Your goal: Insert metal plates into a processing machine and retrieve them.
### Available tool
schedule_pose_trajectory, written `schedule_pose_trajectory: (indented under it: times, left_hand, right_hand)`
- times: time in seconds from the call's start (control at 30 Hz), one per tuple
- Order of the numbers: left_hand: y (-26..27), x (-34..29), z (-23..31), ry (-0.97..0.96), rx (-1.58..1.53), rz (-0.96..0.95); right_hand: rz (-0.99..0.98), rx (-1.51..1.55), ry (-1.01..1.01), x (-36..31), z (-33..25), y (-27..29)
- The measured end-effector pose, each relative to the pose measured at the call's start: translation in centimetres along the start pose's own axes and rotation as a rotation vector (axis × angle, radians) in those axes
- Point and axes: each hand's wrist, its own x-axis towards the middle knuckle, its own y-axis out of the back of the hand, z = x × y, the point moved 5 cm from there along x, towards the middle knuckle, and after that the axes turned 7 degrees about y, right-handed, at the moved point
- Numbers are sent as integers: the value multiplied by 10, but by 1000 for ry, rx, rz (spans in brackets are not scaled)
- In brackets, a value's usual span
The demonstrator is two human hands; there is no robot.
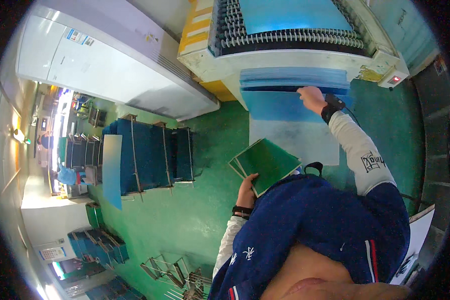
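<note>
My left hand (246,192) is closed on the edge of a few green panels (267,162) with pale borders, held slanted close to my body. Farther forward, my right hand (313,99) pinches the top edge of a translucent blue sheet (275,105). That sheet stands in front of a stack of blue sheets (292,77), with a dark gap between them. Below it shows a pale whitish board (270,135). A wristband with a small dark device sits on my right wrist.
A roller conveyor machine (245,61) stands ahead, with a large blue panel (295,15) on its rollers and a lit red switch (395,79) at its right corner. On the left are a tall white cabinet (100,65), racks of dark blue panels (150,157) and metal frames (172,272).
</note>
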Motion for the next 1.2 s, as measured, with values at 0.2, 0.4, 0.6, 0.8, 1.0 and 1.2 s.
schedule_pose_trajectory:
  times: [0.2,0.4,0.6,0.8,1.0,1.2]
  left_hand:
    - [20,19,-10,55,-77,-25]
    - [11,24,-6,33,-29,-71]
    - [26,48,-11,104,-63,-107]
    - [17,29,-2,-248,156,-227]
    - [5,42,0,169,-27,-9]
    - [0,35,-1,65,7,-101]
  right_hand:
    - [114,-70,56,6,8,38]
    - [166,50,-28,-28,46,98]
    - [346,931,-327,-78,46,177]
    - [567,-335,3,-116,42,169]
    - [482,1572,-477,-106,30,87]
    - [539,1902,-588,-106,47,26]
